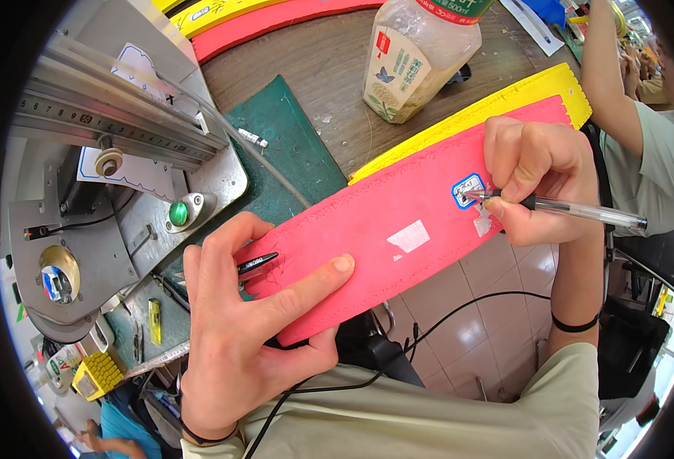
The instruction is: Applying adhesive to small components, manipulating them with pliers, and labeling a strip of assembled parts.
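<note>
A long pink strip [367, 245] with rough, jagged edges slants across the middle, held above my lap. My left hand [252, 321] grips its left end, thumb flat on top and some fingers underneath. Between the fingers of that hand a black pen cap [257, 263] sticks out over the strip. My right hand [540, 180] pinches a clear-barrelled pen [582, 210] with a black grip. The pen's tip meets a small blue-edged white label [468, 190] near the strip's right end. A torn white paper patch [408, 237] sticks to the middle of the strip.
A yellow strip [459, 122] lies behind the pink one. Beyond stands a large clear plastic bottle [421, 65]. A metal machine with a ruler scale [107, 126] fills the left, beside a green mat [291, 130]. A yellow lighter [155, 321] lies below it. Another person's arm [611, 76] is at right.
</note>
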